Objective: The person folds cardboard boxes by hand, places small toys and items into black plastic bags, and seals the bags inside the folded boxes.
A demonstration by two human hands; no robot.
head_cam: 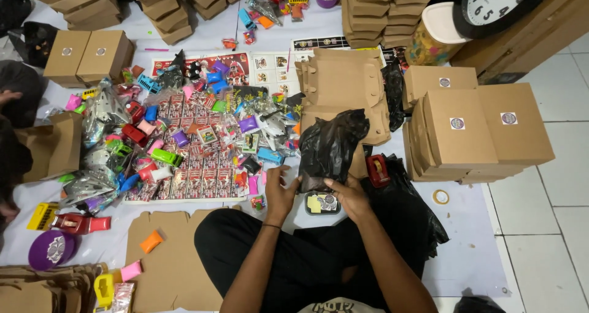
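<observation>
- At the far left, a purple round lid (52, 250) lies on the white floor sheet (472, 239), with a red toy (80, 223) just above it.
- Two closed brown boxes (89, 55) sit side by side near the top left corner.
- A wide heap of small bright toys (184, 141), in plastic wraps, covers the sheet in front of the person; a green toy car (167, 157) lies in it.
- A flat unfolded cardboard sheet (175, 258) lies beside the person's left knee, with an orange piece (151, 241) on it.
- The left hand (279, 193) has its fingers curled against the lower left edge of a black plastic bag (331, 147); whether it truly pinches the bag I cannot tell.
- The bag stands crumpled just in front of the person's crossed legs, leaning on a pile of flat folded boxes (340, 83).
- The right hand (350, 196) grips the bag's lower right edge, close to the left hand.
- A small tin of stickers (322, 204) sits between the hands.
- A red tape dispenser (377, 169) lies just right of the bag.
- Closed boxes with round stickers (478, 129) are stacked at the right; a tape roll (440, 196) lies below them.
</observation>
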